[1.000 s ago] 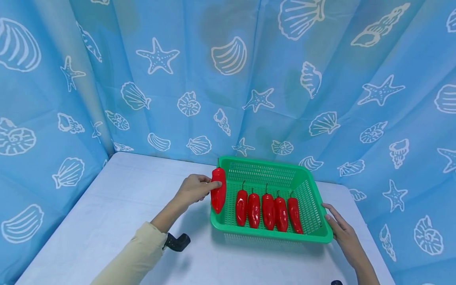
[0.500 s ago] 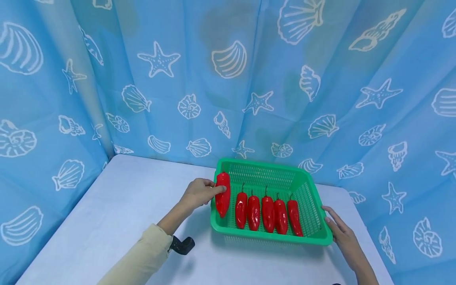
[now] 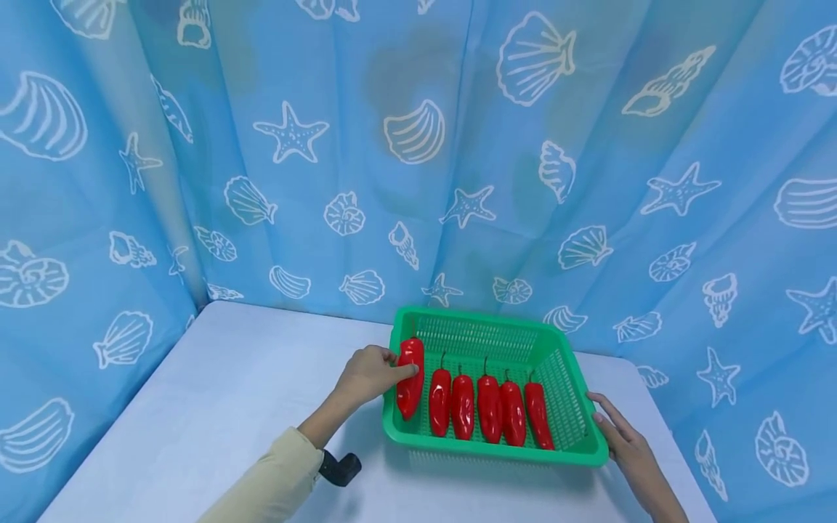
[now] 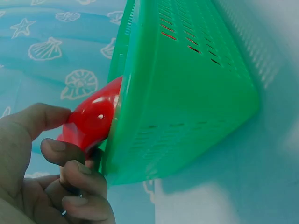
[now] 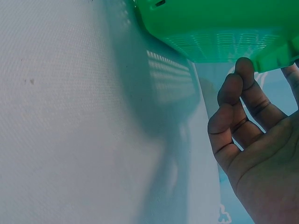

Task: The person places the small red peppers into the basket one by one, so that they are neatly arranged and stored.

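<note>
My left hand [image 3: 370, 374] pinches a glossy red chili pepper [image 3: 410, 378] between thumb and fingers, over the left end of a green plastic basket [image 3: 497, 452]. In the left wrist view, the lower part of this pepper [image 4: 97, 116] goes out of sight behind the basket's rim [image 4: 135, 88]. Several more red peppers [image 3: 489, 407] lie side by side in the basket, their dark stems toward its back wall. At the right end, fingertips of my right hand [image 3: 631, 443] touch the rim. Seen from the right wrist, that hand's fingers [image 5: 233, 88] are loosely bent beside the basket.
The basket stands on a white-covered table [image 3: 261, 378]. Behind and at both sides hangs a blue curtain [image 3: 366, 218] printed with white shells and starfish. A black device [image 3: 340, 468] is strapped at my left wrist, below the beige sleeve [image 3: 281, 465].
My left hand has carried the pepper slightly right and lower, from over the basket's left rim to inside it. My right hand stays at the rim. The head view has tilted up a little.
</note>
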Demonstrator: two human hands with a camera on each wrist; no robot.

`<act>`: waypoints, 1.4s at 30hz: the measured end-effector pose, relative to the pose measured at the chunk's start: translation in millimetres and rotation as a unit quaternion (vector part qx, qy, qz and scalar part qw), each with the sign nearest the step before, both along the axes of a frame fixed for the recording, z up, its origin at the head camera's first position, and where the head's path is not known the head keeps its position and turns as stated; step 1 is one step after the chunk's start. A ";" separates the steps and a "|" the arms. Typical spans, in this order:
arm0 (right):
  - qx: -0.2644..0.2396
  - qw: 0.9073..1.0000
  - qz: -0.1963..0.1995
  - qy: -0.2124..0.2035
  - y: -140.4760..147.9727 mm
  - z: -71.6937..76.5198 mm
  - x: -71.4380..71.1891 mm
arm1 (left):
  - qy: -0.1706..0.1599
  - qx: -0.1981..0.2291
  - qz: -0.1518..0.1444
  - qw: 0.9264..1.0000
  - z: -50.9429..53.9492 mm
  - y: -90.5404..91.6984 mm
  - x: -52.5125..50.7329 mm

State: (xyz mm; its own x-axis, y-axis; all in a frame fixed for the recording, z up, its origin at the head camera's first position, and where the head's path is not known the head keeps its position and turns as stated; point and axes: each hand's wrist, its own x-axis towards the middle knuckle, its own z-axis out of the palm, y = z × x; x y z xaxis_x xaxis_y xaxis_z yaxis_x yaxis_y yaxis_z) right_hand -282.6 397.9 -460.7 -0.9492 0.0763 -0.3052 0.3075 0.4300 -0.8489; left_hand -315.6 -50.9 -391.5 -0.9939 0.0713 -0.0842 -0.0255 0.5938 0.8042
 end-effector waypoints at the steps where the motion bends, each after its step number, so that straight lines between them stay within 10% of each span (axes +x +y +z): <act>1: 0.001 1.000 0.002 -0.002 0.0 -0.6 0.3 | -0.001 -0.003 0.001 1.000 -0.3 0.9 0.3; 30: -0.016 1.000 -0.003 0.017 -0.2 -1.2 -2.5 | -0.002 -0.067 -0.009 0.998 6.2 43.4 -5.9; 42: -0.017 1.000 -0.014 -0.003 -1.3 -2.6 -3.0 | 0.039 -0.235 -0.045 0.970 0.9 58.9 -6.6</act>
